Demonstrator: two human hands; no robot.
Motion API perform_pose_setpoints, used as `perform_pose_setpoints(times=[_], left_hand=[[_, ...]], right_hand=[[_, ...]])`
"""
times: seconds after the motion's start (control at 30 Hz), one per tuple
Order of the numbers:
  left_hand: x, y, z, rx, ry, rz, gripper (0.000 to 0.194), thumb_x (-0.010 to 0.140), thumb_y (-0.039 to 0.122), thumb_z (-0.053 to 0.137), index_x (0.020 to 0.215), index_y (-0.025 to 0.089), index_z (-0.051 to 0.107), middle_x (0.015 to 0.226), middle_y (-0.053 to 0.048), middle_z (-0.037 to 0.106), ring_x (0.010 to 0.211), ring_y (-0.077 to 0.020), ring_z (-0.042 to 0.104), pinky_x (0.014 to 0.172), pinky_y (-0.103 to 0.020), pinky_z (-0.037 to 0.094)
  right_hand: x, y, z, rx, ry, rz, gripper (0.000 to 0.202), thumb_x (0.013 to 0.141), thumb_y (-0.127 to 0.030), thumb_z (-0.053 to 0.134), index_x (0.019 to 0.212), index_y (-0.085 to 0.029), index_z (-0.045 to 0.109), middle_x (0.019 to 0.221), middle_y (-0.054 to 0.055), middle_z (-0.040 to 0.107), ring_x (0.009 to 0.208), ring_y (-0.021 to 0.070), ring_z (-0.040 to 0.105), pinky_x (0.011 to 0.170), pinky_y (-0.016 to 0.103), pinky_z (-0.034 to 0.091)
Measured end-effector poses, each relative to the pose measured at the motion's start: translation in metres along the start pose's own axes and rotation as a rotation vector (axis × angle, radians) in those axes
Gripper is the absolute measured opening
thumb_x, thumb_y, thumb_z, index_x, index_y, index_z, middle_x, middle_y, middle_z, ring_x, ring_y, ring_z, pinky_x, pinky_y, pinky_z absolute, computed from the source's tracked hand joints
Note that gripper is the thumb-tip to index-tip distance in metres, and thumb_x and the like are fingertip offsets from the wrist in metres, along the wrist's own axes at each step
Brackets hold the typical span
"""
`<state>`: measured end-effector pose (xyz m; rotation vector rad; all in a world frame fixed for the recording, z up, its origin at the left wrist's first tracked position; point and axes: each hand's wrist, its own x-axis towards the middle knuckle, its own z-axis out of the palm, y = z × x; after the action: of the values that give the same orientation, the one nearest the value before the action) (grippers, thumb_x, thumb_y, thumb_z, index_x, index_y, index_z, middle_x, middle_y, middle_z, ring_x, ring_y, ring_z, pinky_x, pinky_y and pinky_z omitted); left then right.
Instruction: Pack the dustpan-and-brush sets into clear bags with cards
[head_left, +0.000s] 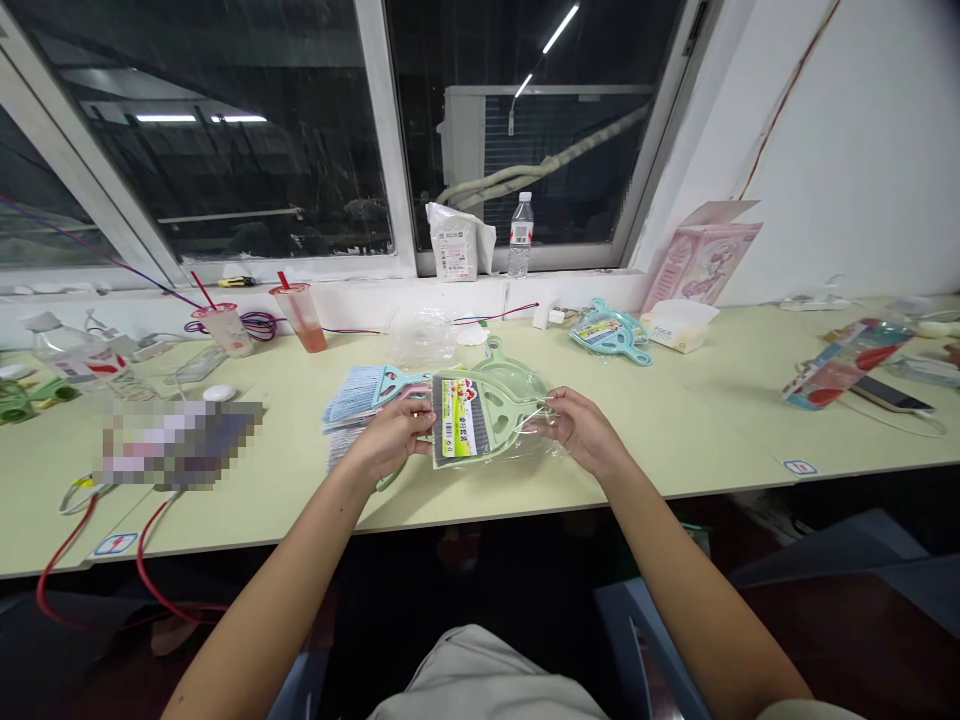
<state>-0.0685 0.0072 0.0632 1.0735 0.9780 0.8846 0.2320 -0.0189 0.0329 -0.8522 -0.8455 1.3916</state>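
A packaged dustpan and brush set [495, 415], pale green with grey bristles and a bright label card, is held up over the table's front part in clear plastic. My left hand [394, 440] grips its left, bristle end. At the handle end, my right hand [585, 430] pinches the clear wrap. Behind the set lies a green dustpan [514, 375], partly covered by it. Just beyond my left hand are several small brushes [356, 395] with blue and pink handles, stacked together. A blue packaged dustpan set [611, 332] rests farther back to the right.
Crumpled clear plastic [424, 338] lies behind the brushes. Drink cups [300, 318] stand back left. A tissue pack [679, 325], pink box [705, 255] and bottle with a red label [847, 365] are on the right. The table's front edge [480, 522] runs below my hands.
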Motion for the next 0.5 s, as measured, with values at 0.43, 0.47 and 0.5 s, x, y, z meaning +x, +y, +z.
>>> perform_pose_setpoints(times=[0.43,0.47,0.5], left_hand=[[0.007,-0.010,0.003,-0.225,-0.124,-0.054,0.004,0.085,0.017,0.073,0.088,0.014,0.071,0.093,-0.011,0.073,0.078,-0.0182,0.069,0.076,-0.032,0.055],[0.007,-0.011,0.002,-0.224,-0.121,-0.055,0.005,0.086,0.017,0.073,0.089,0.014,0.072,0.093,-0.011,0.073,0.077,-0.0177,0.069,0.075,-0.031,0.055],[0.008,-0.011,0.002,-0.224,-0.126,-0.059,0.006,0.087,0.018,0.072,0.090,0.013,0.073,0.093,-0.011,0.074,0.077,-0.0175,0.069,0.075,-0.030,0.055]], right_hand=[[-0.003,0.000,0.003,-0.051,0.099,0.000,0.015,0.067,-0.020,0.078,0.076,-0.019,0.067,0.077,0.001,0.067,0.067,0.0183,0.071,0.073,0.035,0.062],[-0.004,-0.001,0.004,-0.049,0.102,-0.004,0.015,0.067,-0.020,0.078,0.076,-0.019,0.066,0.077,0.001,0.067,0.068,0.0185,0.071,0.073,0.034,0.062],[-0.005,-0.002,0.005,-0.047,0.102,-0.006,0.015,0.067,-0.020,0.078,0.076,-0.019,0.066,0.078,0.002,0.068,0.070,0.0191,0.071,0.073,0.034,0.062]])
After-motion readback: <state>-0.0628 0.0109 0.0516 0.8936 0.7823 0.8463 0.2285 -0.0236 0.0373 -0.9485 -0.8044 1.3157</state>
